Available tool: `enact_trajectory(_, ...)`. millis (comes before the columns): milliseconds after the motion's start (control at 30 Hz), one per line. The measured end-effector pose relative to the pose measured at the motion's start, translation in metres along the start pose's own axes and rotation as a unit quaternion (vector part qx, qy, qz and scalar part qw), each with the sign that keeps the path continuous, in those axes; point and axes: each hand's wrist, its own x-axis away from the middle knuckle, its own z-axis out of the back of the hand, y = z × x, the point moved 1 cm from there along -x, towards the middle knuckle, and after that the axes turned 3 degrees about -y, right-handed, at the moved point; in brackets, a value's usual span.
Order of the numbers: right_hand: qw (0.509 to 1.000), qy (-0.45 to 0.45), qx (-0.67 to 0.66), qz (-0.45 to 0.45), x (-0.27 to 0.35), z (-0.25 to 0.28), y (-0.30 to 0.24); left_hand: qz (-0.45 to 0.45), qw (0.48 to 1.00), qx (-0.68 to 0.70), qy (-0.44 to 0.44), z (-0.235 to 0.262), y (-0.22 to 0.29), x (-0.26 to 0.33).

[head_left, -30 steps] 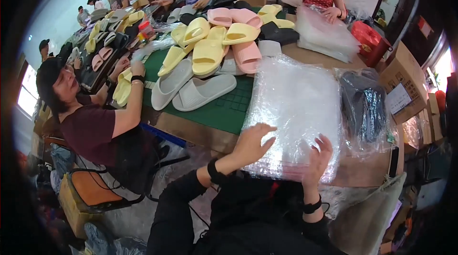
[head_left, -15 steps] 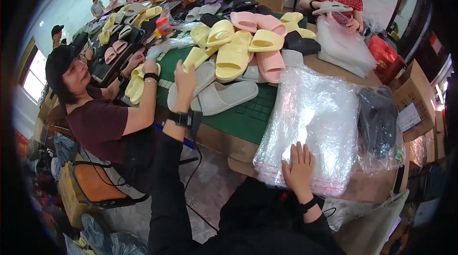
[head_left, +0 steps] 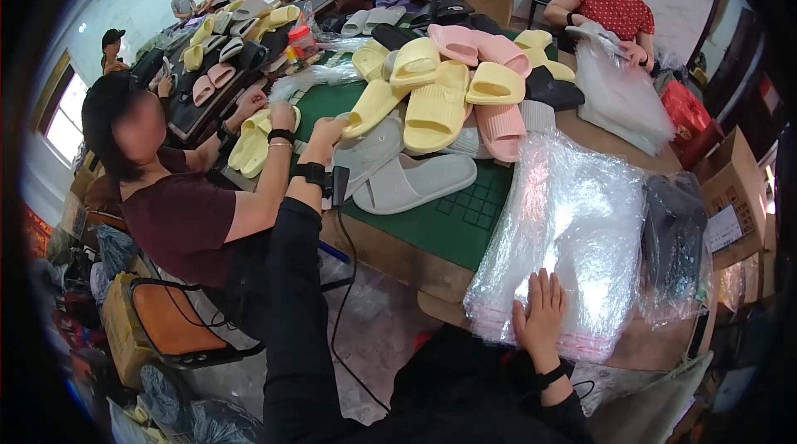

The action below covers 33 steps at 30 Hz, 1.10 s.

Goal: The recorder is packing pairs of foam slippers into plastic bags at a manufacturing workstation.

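Note:
My left hand (head_left: 325, 141) is at the left edge of the slipper heap, its fingers closed on the near end of a yellow slipper (head_left: 371, 108). Just beside it lie a grey slipper (head_left: 365, 149) and, nearer me, another grey slipper (head_left: 415, 184). My right hand (head_left: 541, 315) lies flat, fingers stretched out, on the near part of a stack of clear plastic bags (head_left: 573, 212). A broad yellow slipper (head_left: 436, 112) and a pink slipper (head_left: 501, 130) rest in the middle of the heap.
A green cutting mat (head_left: 465, 220) lies under the slippers. On the left a seated co-worker (head_left: 178, 187) handles yellow slippers (head_left: 251, 145). Dark bagged slippers (head_left: 674, 232) and a cardboard box (head_left: 735, 195) are at the right. Across the table, a person in red (head_left: 610, 8) holds a slipper and bag.
My left hand has come down from above the table onto the yellow slipper's end. The right hand stays flat on the bags. The whole view has shifted slightly.

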Motion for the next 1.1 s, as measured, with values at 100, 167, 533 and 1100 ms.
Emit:
enact_trajectory(100,1.0,0.002,0.003,0.008,0.0,0.0,-0.005,-0.05,0.994,0.087,0.032,0.004,0.011,0.011)
enact_trajectory(167,1.0,0.002,0.013,0.006,-0.001,0.003,-0.003,-0.05,0.974,0.22,-0.022,-0.013,0.026,0.026)
enact_trajectory(533,1.0,0.011,-0.017,0.002,-0.003,0.004,-0.003,-0.108,0.868,0.483,-0.049,-0.017,0.088,0.064)
enact_trajectory(1100,0.998,0.049,-0.037,0.01,0.002,0.002,0.002,-0.341,0.827,0.4,-0.197,-0.037,0.194,0.206)
